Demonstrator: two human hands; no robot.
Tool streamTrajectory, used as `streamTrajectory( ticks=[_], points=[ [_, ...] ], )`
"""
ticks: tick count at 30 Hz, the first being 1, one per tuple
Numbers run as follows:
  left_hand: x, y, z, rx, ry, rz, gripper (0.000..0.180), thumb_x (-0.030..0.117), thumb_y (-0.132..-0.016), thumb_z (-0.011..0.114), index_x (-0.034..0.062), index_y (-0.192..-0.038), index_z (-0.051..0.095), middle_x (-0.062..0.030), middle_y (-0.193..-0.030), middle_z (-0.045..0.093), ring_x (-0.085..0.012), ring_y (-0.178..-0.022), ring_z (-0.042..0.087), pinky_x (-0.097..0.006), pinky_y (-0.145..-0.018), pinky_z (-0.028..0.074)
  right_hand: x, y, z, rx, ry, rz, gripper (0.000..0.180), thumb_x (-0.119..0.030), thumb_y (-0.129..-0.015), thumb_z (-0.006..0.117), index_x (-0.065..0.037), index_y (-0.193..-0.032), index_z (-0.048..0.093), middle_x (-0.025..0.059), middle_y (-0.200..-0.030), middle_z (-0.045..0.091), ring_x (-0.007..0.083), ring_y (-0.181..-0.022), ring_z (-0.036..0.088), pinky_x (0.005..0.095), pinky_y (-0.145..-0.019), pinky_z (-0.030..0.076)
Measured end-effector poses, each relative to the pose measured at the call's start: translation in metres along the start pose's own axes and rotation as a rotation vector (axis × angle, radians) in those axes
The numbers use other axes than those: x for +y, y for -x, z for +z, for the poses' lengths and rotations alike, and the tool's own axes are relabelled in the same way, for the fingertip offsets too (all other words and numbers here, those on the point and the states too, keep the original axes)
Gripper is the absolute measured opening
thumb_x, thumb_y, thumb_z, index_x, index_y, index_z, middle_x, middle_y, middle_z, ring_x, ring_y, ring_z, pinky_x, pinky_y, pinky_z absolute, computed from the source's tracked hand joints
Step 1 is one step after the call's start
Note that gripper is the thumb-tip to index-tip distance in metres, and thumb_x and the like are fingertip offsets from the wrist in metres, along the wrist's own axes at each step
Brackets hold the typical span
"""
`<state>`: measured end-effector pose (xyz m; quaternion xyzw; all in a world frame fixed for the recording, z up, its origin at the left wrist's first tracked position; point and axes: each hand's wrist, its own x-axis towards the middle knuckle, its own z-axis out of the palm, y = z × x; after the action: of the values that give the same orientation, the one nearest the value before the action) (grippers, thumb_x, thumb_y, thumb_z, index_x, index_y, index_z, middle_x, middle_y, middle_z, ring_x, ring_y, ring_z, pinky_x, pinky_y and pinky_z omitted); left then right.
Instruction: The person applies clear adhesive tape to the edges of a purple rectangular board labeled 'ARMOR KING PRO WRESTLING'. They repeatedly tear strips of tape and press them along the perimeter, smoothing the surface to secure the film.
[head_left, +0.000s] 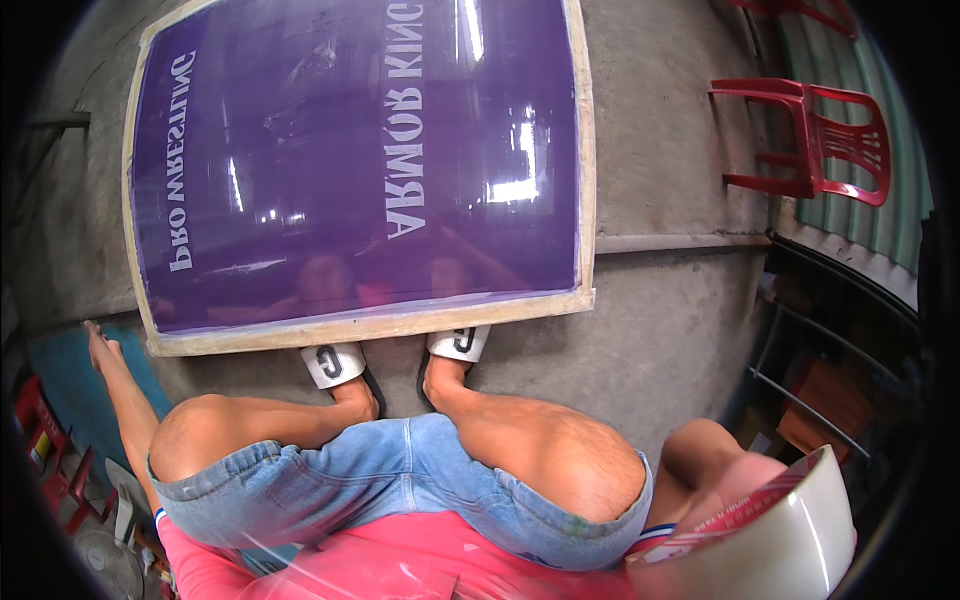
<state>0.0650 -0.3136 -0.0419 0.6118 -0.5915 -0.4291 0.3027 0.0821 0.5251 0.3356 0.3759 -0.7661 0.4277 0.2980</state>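
A screen-printing frame [375, 327] with pale wooden edges and a glossy purple surface, bearing light reversed lettering, fills the upper middle. Its near edge lies over the front of my sandals [335, 365]. My right hand [735, 478] grips a large roll of clear tape [790, 530], white outside with a red-printed inner core; the roll is close to the view and hides part of the hand. Out at the left, my left hand [103, 350] is small in view, its fingers closed around a dark bit I cannot make out. Neither hand touches the frame.
A red plastic chair [800, 140] stands at the right before green corrugated sheeting [870, 120]. Below it are metal rails [810, 410] and an orange-brown box [825, 405]. At the lower left are a blue board [60, 370], red chairs [60, 480] and a fan [108, 560].
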Motion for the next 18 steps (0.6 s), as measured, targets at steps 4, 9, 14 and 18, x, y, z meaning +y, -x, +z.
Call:
streamTrajectory(
  ticks=[4, 9, 14, 18],
  points=[
    [0.008, -0.014, -0.024, 0.045, 0.042, 0.025, 0.040, 0.045, -0.087, 0.075, 0.0069, -0.101, 0.072, 0.0008, -0.092, 0.062, -0.0096, -0.079, 0.051, -0.030, -0.066, 0.040, 0.058, 0.052, 0.014, 0.240, 0.541, 0.175, 0.008, -0.014, -0.090, 0.063, -0.008, -0.095, 0.065, 0.0047, -0.090, 0.065, 0.0173, -0.098, 0.057, 0.0450, -0.097, 0.040],
    [0.013, -0.011, 0.001, 0.008, 0.037, -0.040, 0.046, 0.046, -0.087, 0.074, 0.0048, -0.107, 0.071, -0.0015, -0.098, 0.064, -0.0115, -0.085, 0.052, -0.031, -0.071, 0.042, 0.215, 0.181, 0.099, -0.079, 0.575, 0.458, 0.006, -0.020, -0.082, 0.077, -0.016, -0.079, 0.074, -0.0040, -0.070, 0.067, 0.0171, -0.093, 0.063, 0.0436, -0.108, 0.028],
    [0.020, 0.016, 0.013, -0.026, 0.022, -0.101, 0.060, 0.051, -0.086, 0.074, 0.0010, -0.117, 0.066, -0.0069, -0.114, 0.065, -0.0159, -0.102, 0.053, -0.035, -0.084, 0.041, 0.225, 0.229, 0.133, -0.261, 0.771, 0.557, 0.024, -0.030, -0.075, 0.081, -0.012, -0.089, 0.073, -0.0011, -0.085, 0.069, 0.0222, -0.101, 0.061, 0.0460, -0.106, 0.032],
    [0.029, -0.006, -0.008, -0.033, 0.060, -0.048, 0.060, 0.054, -0.084, 0.075, 0.0049, -0.117, 0.066, -0.0046, -0.117, 0.065, -0.0138, -0.091, 0.052, -0.032, -0.074, 0.041, 0.154, 0.126, 0.093, 0.041, -0.064, 0.781, 0.045, -0.026, -0.068, 0.088, -0.006, -0.105, 0.072, 0.0088, -0.106, 0.068, 0.0262, -0.096, 0.064, 0.0369, -0.083, 0.050]
  ],
)
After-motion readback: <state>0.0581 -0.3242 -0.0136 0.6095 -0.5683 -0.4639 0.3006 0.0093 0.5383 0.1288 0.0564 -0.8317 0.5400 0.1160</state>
